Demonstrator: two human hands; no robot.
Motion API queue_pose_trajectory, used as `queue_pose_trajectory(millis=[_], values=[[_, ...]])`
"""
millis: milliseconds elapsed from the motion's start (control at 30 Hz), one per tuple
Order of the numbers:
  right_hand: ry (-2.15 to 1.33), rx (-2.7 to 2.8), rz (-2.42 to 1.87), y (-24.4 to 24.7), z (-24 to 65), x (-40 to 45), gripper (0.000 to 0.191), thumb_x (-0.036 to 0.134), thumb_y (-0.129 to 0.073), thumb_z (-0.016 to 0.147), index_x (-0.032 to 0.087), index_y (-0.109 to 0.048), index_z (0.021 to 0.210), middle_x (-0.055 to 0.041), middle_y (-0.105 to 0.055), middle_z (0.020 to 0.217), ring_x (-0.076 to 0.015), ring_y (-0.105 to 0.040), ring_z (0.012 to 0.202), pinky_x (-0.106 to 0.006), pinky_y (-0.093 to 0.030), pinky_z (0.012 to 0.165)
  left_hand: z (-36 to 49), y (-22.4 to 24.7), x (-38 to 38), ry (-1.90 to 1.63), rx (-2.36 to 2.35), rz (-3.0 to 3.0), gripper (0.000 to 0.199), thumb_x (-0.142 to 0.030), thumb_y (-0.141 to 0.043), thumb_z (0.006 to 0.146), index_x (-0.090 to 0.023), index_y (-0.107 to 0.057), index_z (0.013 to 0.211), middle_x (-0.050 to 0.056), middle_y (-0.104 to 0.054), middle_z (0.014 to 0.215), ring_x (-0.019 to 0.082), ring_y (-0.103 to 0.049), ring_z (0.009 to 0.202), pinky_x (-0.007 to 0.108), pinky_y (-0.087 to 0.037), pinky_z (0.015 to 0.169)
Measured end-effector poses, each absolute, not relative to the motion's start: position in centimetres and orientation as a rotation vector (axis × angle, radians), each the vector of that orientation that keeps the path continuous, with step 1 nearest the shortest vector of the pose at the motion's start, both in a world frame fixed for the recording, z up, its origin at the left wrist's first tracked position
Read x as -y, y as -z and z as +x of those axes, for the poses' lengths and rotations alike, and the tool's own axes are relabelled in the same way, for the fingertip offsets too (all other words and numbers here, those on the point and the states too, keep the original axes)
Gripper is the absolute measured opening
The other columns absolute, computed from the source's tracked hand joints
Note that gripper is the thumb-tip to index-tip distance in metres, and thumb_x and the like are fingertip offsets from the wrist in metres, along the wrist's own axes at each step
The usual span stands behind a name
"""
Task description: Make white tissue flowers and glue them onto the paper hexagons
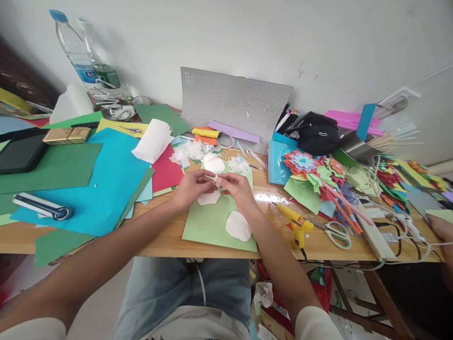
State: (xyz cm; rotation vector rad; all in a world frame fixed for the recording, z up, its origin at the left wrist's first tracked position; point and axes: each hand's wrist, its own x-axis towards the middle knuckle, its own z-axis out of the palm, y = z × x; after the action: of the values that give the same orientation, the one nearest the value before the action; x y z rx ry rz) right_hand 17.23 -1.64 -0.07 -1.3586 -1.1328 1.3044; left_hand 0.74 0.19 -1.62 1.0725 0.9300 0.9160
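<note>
My left hand [197, 188] and my right hand [236, 187] meet over a light green sheet [208, 224], fingertips pinched together on a small piece of white paper [216, 183]. Most of that piece is hidden by my fingers. Under my hands lies a white paper cutout [208, 197]. A rounded white paper piece [239, 226] rests on the sheet by my right wrist, and another white paper piece [213, 164] lies just beyond my fingers. Torn white scraps [191, 152] are heaped further back on the left.
A yellow glue gun [295, 222] and scissors [338, 234] lie to the right, near cords and paper flowers [301, 163]. At left are a stapler [42, 206], blue paper [116, 174] and a white roll [154, 140]. A grey cutting mat [233, 101] leans on the wall. Another person's hand [440, 226] shows far right.
</note>
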Motion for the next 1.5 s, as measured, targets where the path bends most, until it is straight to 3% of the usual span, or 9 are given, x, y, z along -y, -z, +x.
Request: queue_pose_trajectory(millis=[233,467,700,967,1100,1300,1500], values=[[-1.252,1.145,-1.382,0.6,17.2,1.4,0.031,0.047,-0.079,0.062,0.019,-0.073,0.073,-0.0009,-0.066,0.066,-0.0122,-0.056,0.060,-0.025,-0.048,0.058,0.9,0.9,0.3,-0.920,-0.901,1.120,0.046,-0.044,-0.085,0.064,-0.017,-0.063,0.095,0.008,-0.075,0.079,0.022,-0.071,0.078,0.040,-0.057,0.082],[-1.197,1.159,-1.318,0.7,17.5,1.2,0.025,0.041,-0.080,0.062,0.021,-0.075,0.076,-0.0016,-0.070,0.073,-0.0137,-0.060,0.066,-0.028,-0.050,0.063,0.7,1.4,-0.2,-0.877,-0.908,1.070,0.040,-0.041,-0.085,0.064,-0.015,-0.066,0.089,0.008,-0.074,0.079,0.021,-0.071,0.080,0.039,-0.057,0.082],[-0.933,1.453,-1.245,0.8,17.9,1.2,0.020,0.040,-0.076,0.071,0.022,-0.075,0.077,-0.0039,-0.069,0.084,-0.0168,-0.063,0.077,-0.026,-0.049,0.061,0.2,1.3,-0.6,-0.881,-0.878,1.021,0.035,-0.038,-0.084,0.066,-0.015,-0.069,0.089,0.008,-0.074,0.084,0.020,-0.071,0.083,0.038,-0.057,0.085],[-0.745,1.608,-1.216,0.4,17.4,1.8,0.009,0.029,-0.069,0.079,0.024,-0.076,0.083,-0.0026,-0.064,0.086,-0.0134,-0.062,0.074,-0.025,-0.052,0.063,-0.1,0.6,-0.5,-0.933,-0.865,0.978,0.035,-0.038,-0.084,0.065,-0.015,-0.069,0.087,0.007,-0.074,0.082,0.022,-0.072,0.083,0.041,-0.056,0.087],[-0.693,1.642,-1.212,0.5,17.5,2.0,0.010,0.029,-0.069,0.080,0.024,-0.076,0.084,-0.0027,-0.064,0.086,-0.0136,-0.061,0.074,-0.026,-0.053,0.065,0.0,0.6,-0.4,-0.934,-0.846,0.991,0.033,-0.040,-0.079,0.071,-0.016,-0.068,0.091,0.006,-0.074,0.084,0.020,-0.071,0.083,0.038,-0.057,0.086],[-0.969,1.405,-1.191,0.4,17.9,1.8,0.020,0.040,-0.065,0.082,0.023,-0.074,0.088,-0.0032,-0.065,0.083,-0.0151,-0.061,0.075,-0.026,-0.055,0.062,0.4,0.9,-0.3,-1.006,-0.920,1.095,0.034,-0.037,-0.080,0.070,-0.015,-0.066,0.092,0.005,-0.073,0.077,0.019,-0.070,0.077,0.037,-0.058,0.081],[-1.169,1.317,-1.285,1.0,18.0,1.2,0.025,0.045,-0.072,0.074,0.021,-0.073,0.082,-0.0018,-0.067,0.075,-0.0142,-0.060,0.067,-0.025,-0.053,0.059,0.4,1.5,-0.3,-1.049,-0.934,1.256,0.032,-0.038,-0.076,0.075,-0.015,-0.065,0.096,0.007,-0.073,0.082,0.019,-0.070,0.079,0.036,-0.058,0.079]])
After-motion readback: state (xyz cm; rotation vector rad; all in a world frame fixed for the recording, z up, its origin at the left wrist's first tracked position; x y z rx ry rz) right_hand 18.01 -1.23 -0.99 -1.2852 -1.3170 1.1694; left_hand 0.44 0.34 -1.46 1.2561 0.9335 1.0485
